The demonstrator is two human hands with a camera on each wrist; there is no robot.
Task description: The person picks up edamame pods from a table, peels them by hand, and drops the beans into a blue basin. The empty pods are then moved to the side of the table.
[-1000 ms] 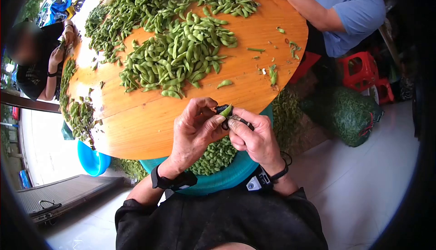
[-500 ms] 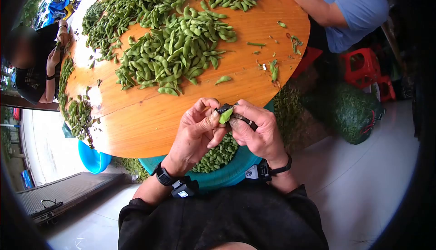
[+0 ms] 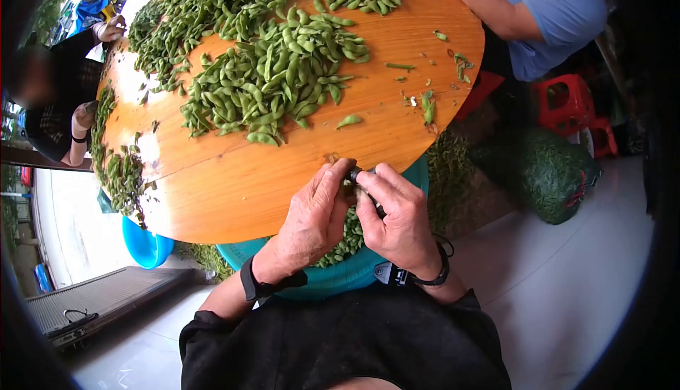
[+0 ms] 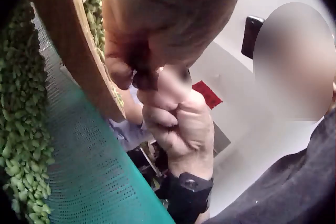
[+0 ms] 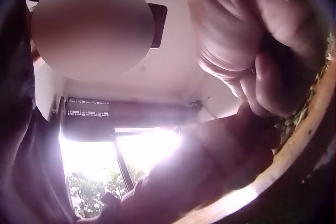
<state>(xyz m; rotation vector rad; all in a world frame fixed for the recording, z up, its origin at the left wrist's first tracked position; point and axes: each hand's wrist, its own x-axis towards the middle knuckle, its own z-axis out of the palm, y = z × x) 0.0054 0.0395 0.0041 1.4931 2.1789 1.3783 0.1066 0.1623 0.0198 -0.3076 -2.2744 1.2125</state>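
Note:
In the head view both hands meet over the near edge of a round wooden table (image 3: 212, 209). The left hand (image 3: 312, 213) and right hand (image 3: 397, 209) pinch a green soybean pod (image 3: 348, 183) between their fingertips; fingers hide most of it. Black coverings (image 3: 354, 174) show around the right hand's fingertips. Beneath the hands, shelled green beans (image 3: 350, 241) lie in a teal mesh basin (image 3: 329, 284). The left wrist view shows those beans beside the basin's mesh wall (image 4: 100, 155). Ahead of the hands is a large heap of pods (image 3: 276, 71).
One loose pod (image 3: 348, 121) lies near the hands. Wilted pods (image 3: 126, 184) line the table's left edge. A person in dark clothes sits left, another in a blue shirt (image 3: 559, 21) right. A red stool (image 3: 563, 106) and a full green net bag (image 3: 545, 177) stand on the right.
The pod, clearly visible before, is now mostly covered as the left fingers close in against the right hand. At the far left, the other person's hands have moved apart.

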